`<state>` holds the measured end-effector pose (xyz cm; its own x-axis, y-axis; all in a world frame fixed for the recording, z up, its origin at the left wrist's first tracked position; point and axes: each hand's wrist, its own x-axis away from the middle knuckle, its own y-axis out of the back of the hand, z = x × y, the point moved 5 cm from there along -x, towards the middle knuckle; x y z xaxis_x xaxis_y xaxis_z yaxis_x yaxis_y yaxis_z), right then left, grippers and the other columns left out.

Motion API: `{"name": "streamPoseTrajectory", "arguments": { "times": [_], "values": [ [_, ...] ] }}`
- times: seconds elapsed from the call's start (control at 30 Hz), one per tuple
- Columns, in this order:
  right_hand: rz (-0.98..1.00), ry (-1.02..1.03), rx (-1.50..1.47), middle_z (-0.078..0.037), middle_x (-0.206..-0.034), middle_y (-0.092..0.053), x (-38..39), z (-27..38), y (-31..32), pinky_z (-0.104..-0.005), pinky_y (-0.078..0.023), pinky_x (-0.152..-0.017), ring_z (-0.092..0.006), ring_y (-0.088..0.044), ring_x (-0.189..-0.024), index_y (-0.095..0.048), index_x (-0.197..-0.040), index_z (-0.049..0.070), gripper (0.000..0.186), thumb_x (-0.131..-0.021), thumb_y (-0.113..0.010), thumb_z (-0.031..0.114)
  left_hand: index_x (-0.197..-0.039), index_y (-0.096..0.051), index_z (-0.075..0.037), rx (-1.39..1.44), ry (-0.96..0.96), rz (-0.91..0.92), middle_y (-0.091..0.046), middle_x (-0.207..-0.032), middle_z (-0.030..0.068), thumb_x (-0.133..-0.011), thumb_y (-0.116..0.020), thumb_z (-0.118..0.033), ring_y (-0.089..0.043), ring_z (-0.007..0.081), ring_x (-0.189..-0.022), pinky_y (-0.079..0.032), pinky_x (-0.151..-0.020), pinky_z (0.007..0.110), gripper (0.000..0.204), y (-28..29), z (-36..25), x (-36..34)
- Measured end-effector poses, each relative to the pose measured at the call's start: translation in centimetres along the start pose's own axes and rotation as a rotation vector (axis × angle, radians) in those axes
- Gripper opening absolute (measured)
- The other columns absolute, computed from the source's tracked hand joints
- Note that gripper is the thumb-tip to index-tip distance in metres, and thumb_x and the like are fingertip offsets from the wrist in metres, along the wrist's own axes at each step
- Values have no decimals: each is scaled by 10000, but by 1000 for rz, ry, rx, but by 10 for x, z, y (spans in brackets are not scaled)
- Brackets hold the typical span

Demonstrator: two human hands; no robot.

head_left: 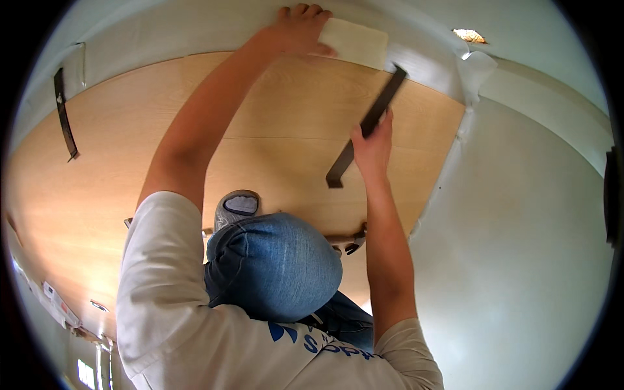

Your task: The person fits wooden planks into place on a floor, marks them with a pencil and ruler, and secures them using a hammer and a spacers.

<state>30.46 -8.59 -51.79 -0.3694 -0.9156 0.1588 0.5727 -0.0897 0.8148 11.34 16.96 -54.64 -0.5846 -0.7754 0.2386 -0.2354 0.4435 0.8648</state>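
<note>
At the far edge of the wood floor, my left hand (pixel 300 31) rests with its fingers apart at the left end of a short pale board (pixel 356 43). Its thumb, slightly blurred, touches that end. My right hand (pixel 375 146) is closed around the middle of a dark flat metal pull bar (pixel 383 97) with bent ends. The bar is held tilted over the planks, its upper end close to the pale board's right corner. Wood-look floor planks (pixel 292 117) lie under both arms.
Another dark metal bar (pixel 62 110) lies at the far left. A hammer (pixel 356 239) is on the floor beside my bent knee (pixel 279 263). A grey-white wall (pixel 520 247) bounds the right side. Crumpled white sheeting (pixel 478 68) stands in the far right corner.
</note>
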Motion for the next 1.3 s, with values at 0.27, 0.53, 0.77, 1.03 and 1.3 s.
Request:
{"name": "streamPoseTrajectory", "arguments": {
  "times": [0.27,0.53,0.77,1.03,1.3],
  "values": [
    [195,-24,367,-285,-1247,-600,-99,84,-32,-518,-562,-925,-447,-644,-1143,-337,-1619,72,855,-909,-712,367,-1476,-535,-148,-16,17,-349,-551,-1466,70,-968,-668,-523,-489,273,-1398,-346,-1113,628,645,-38,-4,-8],
    [62,51,163,-285,-1276,-615,-16,31,-46,-533,-513,-1015,-459,-615,-1173,-457,-1551,71,696,-956,-706,332,-1518,-547,-364,-51,66,-425,-609,-1409,104,-971,-541,-687,-549,343,-1302,-366,-1036,700,635,-30,-21,-8],
    [60,-1308,-850,-69,-774,-601,370,-244,-8,-387,-499,-550,-198,-586,-650,-617,-975,58,201,-1004,-631,257,-1504,-562,-384,126,118,-296,-538,-1496,138,-980,-618,-609,-398,373,-1467,-269,-1097,712,573,-17,-45,-25],
    [-207,-1735,-941,-93,-909,-628,400,-191,6,-407,-570,-635,-224,-636,-711,-553,-1229,42,288,-996,-614,201,-1494,-574,-386,129,185,-216,-522,-1510,153,-965,-645,-609,-355,373,-1494,-200,-1142,714,579,-36,-13,-17],
    [-191,-1166,-855,-99,-965,-643,293,-180,19,-398,-588,-666,-227,-654,-740,-511,-1302,29,362,-989,-623,174,-1501,-562,-400,115,165,-197,-496,-1541,158,-954,-631,-640,-354,394,-1496,-186,-1133,758,601,-40,-26,-24]
  ]
}}
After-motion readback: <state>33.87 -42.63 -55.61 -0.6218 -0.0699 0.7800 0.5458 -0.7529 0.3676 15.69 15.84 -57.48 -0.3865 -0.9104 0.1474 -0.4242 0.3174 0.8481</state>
